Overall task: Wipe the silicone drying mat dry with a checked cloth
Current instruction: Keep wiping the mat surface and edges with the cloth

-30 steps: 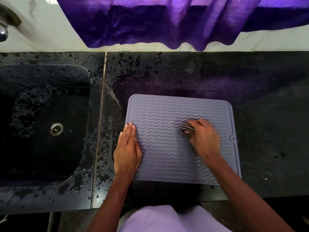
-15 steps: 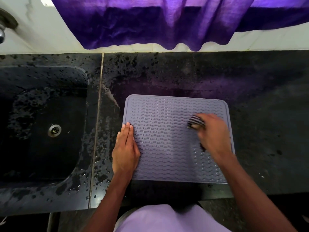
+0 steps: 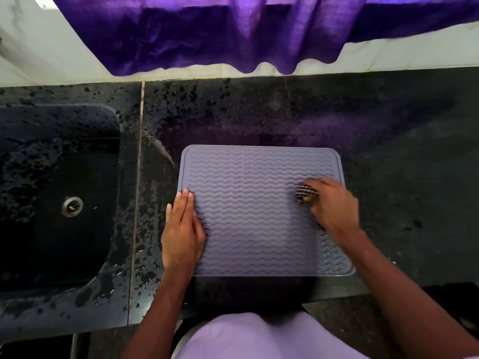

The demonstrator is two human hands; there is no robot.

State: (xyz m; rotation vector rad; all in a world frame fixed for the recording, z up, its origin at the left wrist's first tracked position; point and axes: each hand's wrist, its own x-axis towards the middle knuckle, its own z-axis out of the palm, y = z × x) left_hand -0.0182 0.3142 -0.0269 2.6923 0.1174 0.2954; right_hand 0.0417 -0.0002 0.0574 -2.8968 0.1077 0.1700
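Observation:
A grey silicone drying mat (image 3: 248, 216) with wavy ridges lies flat on the dark counter. My left hand (image 3: 181, 229) presses flat on the mat's left edge, fingers together and pointing away from me. My right hand (image 3: 331, 203) is on the mat's right side, closed over a bunched black-and-white checked cloth (image 3: 305, 193). Only a small part of the cloth shows, poking out to the left of my fingers and touching the mat.
A dark sink (image 3: 59, 193) with a metal drain (image 3: 72, 206) sits to the left, wet with droplets. The black counter (image 3: 401, 156) is splashed around the mat's left and back. A purple cloth (image 3: 220, 32) hangs over the white wall behind.
My right hand has slid the cloth from the mat's middle toward its right side. My left hand stays pressed on the left edge.

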